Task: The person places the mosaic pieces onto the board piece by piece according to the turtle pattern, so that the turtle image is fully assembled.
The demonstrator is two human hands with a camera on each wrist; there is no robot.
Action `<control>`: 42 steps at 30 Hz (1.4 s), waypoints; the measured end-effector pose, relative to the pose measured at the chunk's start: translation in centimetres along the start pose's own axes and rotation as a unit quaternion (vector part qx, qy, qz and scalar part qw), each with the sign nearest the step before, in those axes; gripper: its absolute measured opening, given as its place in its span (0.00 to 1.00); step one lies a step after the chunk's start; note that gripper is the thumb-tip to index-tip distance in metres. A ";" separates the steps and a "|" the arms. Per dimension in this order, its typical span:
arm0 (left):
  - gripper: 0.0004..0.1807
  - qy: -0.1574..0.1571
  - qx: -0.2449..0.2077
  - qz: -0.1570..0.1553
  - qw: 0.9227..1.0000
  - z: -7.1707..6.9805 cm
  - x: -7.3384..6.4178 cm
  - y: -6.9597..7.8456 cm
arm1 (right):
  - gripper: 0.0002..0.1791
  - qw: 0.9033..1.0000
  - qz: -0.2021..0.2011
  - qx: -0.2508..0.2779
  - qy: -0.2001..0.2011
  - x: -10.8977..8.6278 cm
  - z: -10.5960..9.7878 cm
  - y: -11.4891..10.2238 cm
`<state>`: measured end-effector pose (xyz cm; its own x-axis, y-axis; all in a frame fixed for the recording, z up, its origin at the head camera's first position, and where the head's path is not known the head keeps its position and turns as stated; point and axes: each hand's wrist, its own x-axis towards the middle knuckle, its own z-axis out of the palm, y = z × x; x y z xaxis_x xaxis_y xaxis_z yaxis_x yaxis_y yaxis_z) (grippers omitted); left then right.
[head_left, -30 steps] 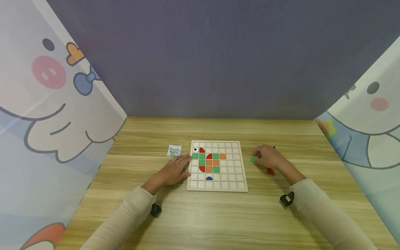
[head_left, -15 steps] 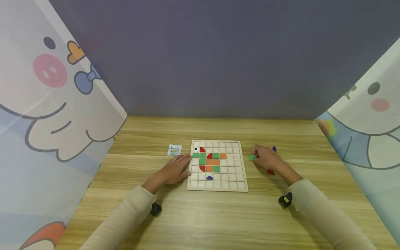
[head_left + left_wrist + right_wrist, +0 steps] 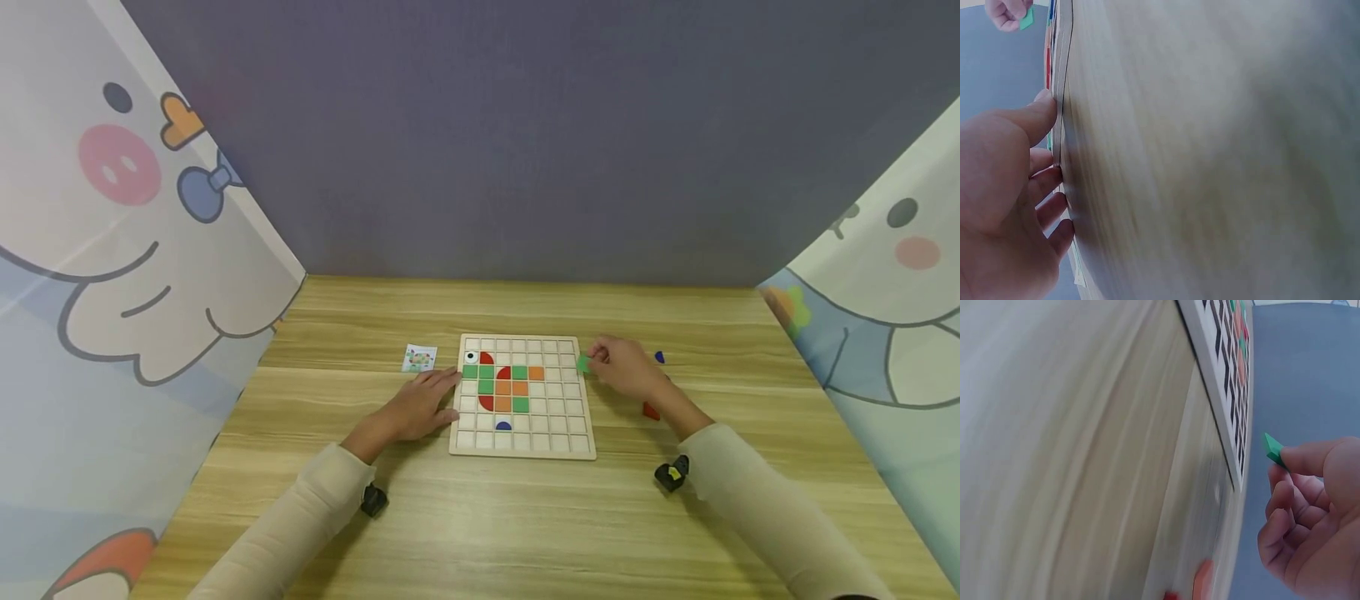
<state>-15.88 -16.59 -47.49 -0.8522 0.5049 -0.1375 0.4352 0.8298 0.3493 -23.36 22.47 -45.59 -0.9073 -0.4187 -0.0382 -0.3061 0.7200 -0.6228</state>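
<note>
A wooden grid board (image 3: pixel 555 442) lies on the table, with green, orange, red and blue pieces and a white eye piece (image 3: pixel 470 357) set in its cells. My left hand (image 3: pixel 420 407) rests at the board's left edge, its fingertips and thumb touching the rim and its fingers loosely extended. Between thumb and forefinger my right hand (image 3: pixel 624 367) pinches a green square tile (image 3: pixel 1273 449). That tile is held raised over the board's right edge, tilted and apart from the cells. The other right fingers are curled and hold nothing.
A small printed picture card (image 3: pixel 418 358) lies left of the board. Beyond the right hand are a blue piece (image 3: pixel 659 357) and a red piece (image 3: pixel 651 411), partly hidden by the wrist. A grey panel (image 3: pixel 525 150) stands behind the table.
My right hand has lifted the green tile off the table and carried it left to the board's right edge. The left hand has stayed in place.
</note>
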 end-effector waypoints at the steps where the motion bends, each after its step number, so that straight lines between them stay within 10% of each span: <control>1: 0.38 0.000 0.001 0.000 1.000 0.0 0.0 0.0 | 0.10 1.000 -0.004 0.002 -0.004 0.1 0.2 -0.3; 42: 0.38 0.002 -0.001 0.002 1.000 -0.2 -0.1 0.2 | 0.03 0.995 -0.044 0.018 -0.093 1.9 4.8 -4.6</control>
<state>-15.75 -16.49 -47.25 -0.8515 0.5075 -0.1318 0.4385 0.8271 0.3516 -22.30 15.76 -46.55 -0.8074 -0.5768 -0.1240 -0.3685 0.6572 -0.6574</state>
